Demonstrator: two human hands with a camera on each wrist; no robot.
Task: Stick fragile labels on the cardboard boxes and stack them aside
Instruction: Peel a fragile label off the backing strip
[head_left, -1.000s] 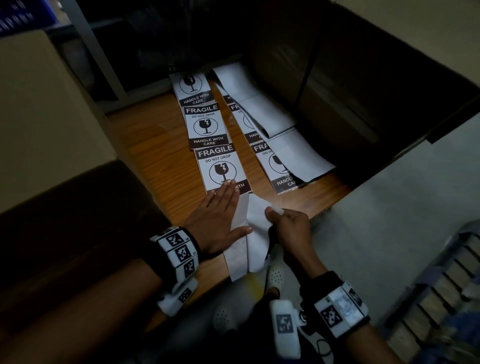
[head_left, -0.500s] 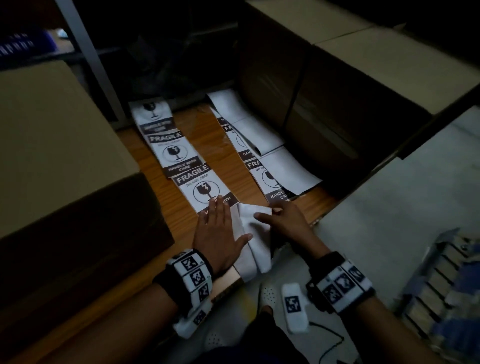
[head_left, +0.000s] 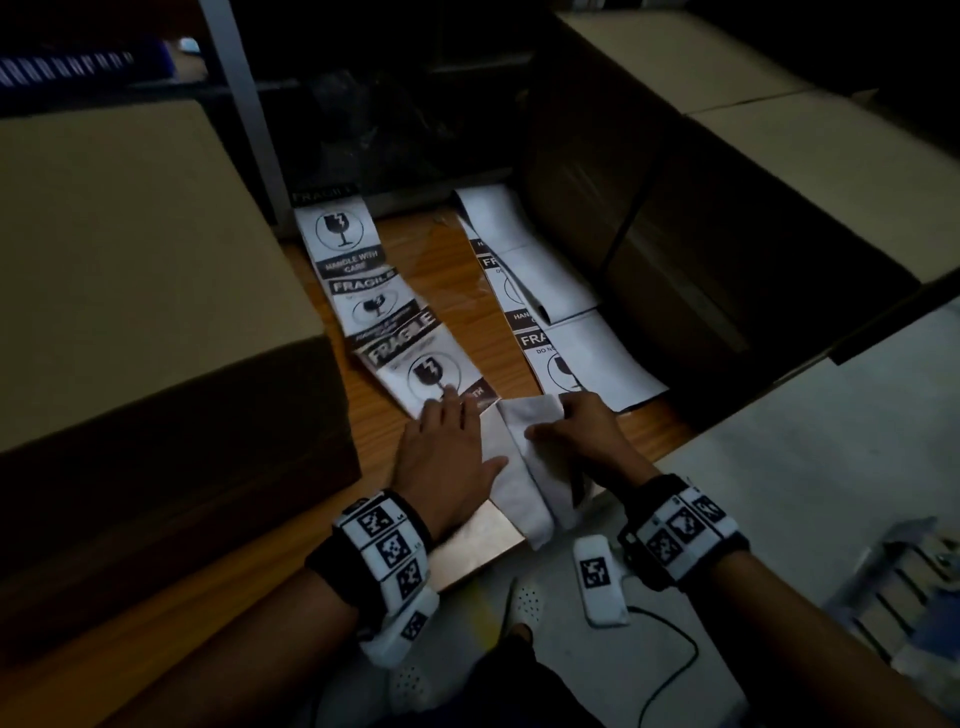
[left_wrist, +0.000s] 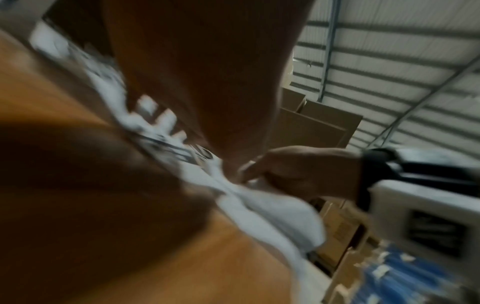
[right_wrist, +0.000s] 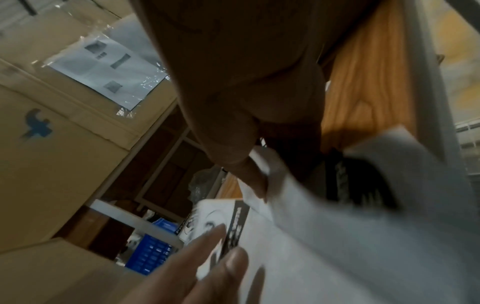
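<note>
Dim light falls on a wooden table (head_left: 410, 270) flanked by boxes. At its left edge stands a large cardboard box (head_left: 130, 270). Beside it a strip of fragile labels (head_left: 374, 306) runs toward the near edge, where the left hand (head_left: 447, 441) presses flat on it, fingers straight. Just right, the right hand (head_left: 582, 431) pinches the peeled white backing (head_left: 530, 447). Another label strip (head_left: 550, 322) lies before the right boxes (head_left: 779, 171).
</note>
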